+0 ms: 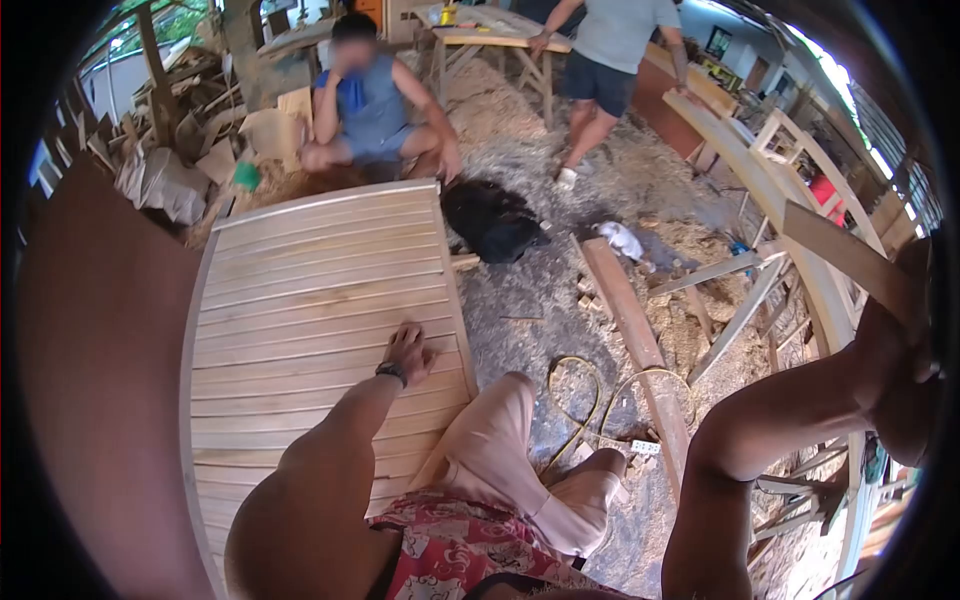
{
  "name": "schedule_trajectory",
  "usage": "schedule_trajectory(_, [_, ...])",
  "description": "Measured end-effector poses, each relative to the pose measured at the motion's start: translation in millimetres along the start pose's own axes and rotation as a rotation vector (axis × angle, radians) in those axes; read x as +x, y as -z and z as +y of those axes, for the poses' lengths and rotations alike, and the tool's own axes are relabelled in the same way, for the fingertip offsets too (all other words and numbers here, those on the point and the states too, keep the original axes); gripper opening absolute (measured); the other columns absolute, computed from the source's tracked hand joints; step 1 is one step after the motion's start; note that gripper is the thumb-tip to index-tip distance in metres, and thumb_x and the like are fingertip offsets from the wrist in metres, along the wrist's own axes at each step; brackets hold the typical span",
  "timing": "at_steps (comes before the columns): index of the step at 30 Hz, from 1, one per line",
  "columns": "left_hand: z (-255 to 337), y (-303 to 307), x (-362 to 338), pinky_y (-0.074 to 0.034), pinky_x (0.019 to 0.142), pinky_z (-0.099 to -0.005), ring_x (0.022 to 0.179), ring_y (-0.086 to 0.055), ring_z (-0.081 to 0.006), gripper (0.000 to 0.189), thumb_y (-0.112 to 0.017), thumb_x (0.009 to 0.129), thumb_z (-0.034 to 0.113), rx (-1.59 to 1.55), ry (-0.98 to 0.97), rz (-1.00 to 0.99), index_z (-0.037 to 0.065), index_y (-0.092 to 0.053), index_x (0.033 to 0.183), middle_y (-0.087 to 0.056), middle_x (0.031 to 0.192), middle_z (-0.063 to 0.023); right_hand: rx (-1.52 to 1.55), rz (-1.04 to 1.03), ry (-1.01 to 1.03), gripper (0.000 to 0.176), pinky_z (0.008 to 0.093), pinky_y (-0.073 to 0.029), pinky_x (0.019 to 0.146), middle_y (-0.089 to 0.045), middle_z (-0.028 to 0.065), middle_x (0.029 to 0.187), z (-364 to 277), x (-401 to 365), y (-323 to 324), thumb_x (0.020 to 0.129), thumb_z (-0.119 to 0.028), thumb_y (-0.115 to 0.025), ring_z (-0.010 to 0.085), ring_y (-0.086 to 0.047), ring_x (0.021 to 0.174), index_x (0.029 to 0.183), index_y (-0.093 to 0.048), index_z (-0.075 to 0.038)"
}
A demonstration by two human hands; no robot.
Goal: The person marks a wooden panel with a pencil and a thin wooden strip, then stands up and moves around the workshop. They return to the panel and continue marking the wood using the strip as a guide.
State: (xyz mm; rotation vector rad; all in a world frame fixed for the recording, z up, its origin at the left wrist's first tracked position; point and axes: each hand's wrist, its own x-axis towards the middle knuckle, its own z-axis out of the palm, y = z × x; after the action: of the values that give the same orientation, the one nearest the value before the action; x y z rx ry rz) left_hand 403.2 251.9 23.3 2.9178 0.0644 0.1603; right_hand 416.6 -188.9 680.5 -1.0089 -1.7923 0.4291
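Note:
My left hand lies flat on a slatted wooden panel, its fingers apart and a dark watch on the wrist. The panel is pale, framed along its edges, and stretches away in front of me. My right arm is bent and raised at the right edge. There my right hand is close to the camera and dark in shadow. It appears closed round a short wooden board, whose free end points up and left. Part of this hand is cut off by the dark lens border.
One person squats at the panel's far end; another stands beside a workbench. A black cloth-like heap, a long plank, a yellow cord with a power strip and sawdust lie on the floor. Timber trestles stand right.

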Motion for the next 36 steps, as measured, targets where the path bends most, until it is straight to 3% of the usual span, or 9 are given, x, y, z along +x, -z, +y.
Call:
schedule_trajectory(3, [3, 3, 2, -0.037, 0.114, -0.0543, 0.140, -0.040, -0.0400, 0.074, -0.066, 0.092, 0.046, -0.036, 0.004, 0.007, -0.006, -0.049, 0.142, -0.045, 0.147, -0.0199, -0.129, 0.092, -0.015, 0.032, 0.0294, -0.032, 0.060, -0.057, -0.0146, 0.089, 18, 2, -5, 0.102, -0.029, -0.067, 0.0088, -0.040, 0.062, 0.134, -0.070, -0.029])
schedule_trajectory(5, [0, -6, 0, -0.037, 0.114, -0.0526, 0.139, -0.041, -0.0383, 0.073, -0.063, 0.093, 0.048, -0.005, -0.025, 0.135, -0.006, -0.052, 0.140, -0.047, 0.144, -0.0193, -0.012, 0.276, 0.081, 0.045, 0.0184, -0.038, 0.032, -0.066, 0.0186, 0.132, 64, 15, -16, 0.107, -0.033, -0.060, 0.0033, -0.040, 0.044, 0.150, -0.057, -0.020])
schedule_trajectory(7, [0, -9, 1, -0.036, 0.115, -0.0558, 0.140, -0.040, -0.0410, 0.074, -0.063, 0.093, 0.048, -0.031, -0.011, 0.114, -0.006, -0.051, 0.142, -0.046, 0.147, -0.0207, -0.043, 0.815, -0.031, 0.035, 0.0330, -0.047, 0.071, -0.060, 0.0017, 0.104, 97, -26, -9, 0.097, -0.012, -0.067, 0.0119, -0.054, 0.080, 0.131, -0.061, -0.007])
schedule_trajectory(12, [-12, -48, 8, -0.032, 0.111, -0.0728, 0.142, -0.037, -0.0510, 0.053, -0.061, 0.090, 0.048, 0.096, -0.076, -0.062, 0.011, -0.065, 0.128, -0.047, 0.151, -0.0265, 0.022, 1.295, -0.677, 0.034, 0.0338, -0.056, 0.069, -0.061, 0.0043, 0.098, 289, -106, -1, 0.095, -0.020, -0.074, 0.0134, -0.059, 0.077, 0.122, -0.063, -0.002])
schedule_trajectory(15, [1, -20, 2, -0.037, 0.116, -0.0557, 0.136, -0.046, -0.0441, 0.051, -0.064, 0.092, 0.037, -0.067, -0.046, 0.310, 0.001, -0.065, 0.127, -0.054, 0.142, -0.0236, 0.150, 1.363, -1.057, 0.027, 0.0372, -0.057, 0.069, -0.060, 0.0067, 0.096, 388, -169, -59, 0.098, -0.014, -0.065, 0.0179, -0.059, 0.078, 0.122, -0.062, -0.002])
schedule_trajectory(20, [2, -10, 3, -0.039, 0.118, -0.0471, 0.136, -0.049, -0.0363, 0.054, -0.065, 0.093, 0.035, -0.063, -0.035, 0.212, -0.005, -0.062, 0.129, -0.057, 0.136, -0.0192, 0.744, 1.292, -1.126, 0.026, 0.0401, -0.055, 0.078, -0.059, 0.0054, 0.093, 469, -198, -131, 0.100, -0.007, -0.057, 0.0196, -0.057, 0.076, 0.125, -0.061, 0.000])
schedule_trajectory(23, [2, -6, 5, -0.039, 0.118, -0.0462, 0.135, -0.050, -0.0338, 0.053, -0.067, 0.092, 0.033, -0.090, 0.004, 0.175, -0.004, -0.062, 0.129, -0.059, 0.134, -0.0173, 0.957, 1.222, -0.747, 0.024, 0.0393, -0.055, 0.080, -0.064, 0.0067, 0.095, 485, -174, -141, 0.098, -0.010, -0.063, 0.0209, -0.062, 0.078, 0.118, -0.067, 0.004])
schedule_trajectory(26, [0, -10, 3, -0.041, 0.114, -0.0450, 0.126, -0.055, -0.0313, 0.048, -0.066, 0.091, 0.032, -0.075, -0.058, 0.304, -0.002, -0.064, 0.125, -0.061, 0.125, -0.0149, -0.332, 0.820, -1.147, 0.027, 0.0353, -0.055, 0.077, -0.077, 0.0137, 0.090, 504, -149, -152, 0.089, -0.022, -0.079, 0.0213, -0.073, 0.082, 0.105, -0.078, 0.000])
schedule_trajectory(36, [2, -1, 6, -0.042, 0.116, -0.0425, 0.132, -0.054, -0.0313, 0.057, -0.072, 0.090, 0.038, -0.112, 0.059, 0.090, 0.002, -0.064, 0.133, -0.061, 0.135, -0.0142, -0.354, 0.633, -0.973, 0.020, 0.0319, -0.052, 0.067, -0.073, 0.0115, 0.082, 549, -138, -173, 0.092, -0.018, -0.078, 0.0155, -0.067, 0.073, 0.104, -0.077, -0.002])
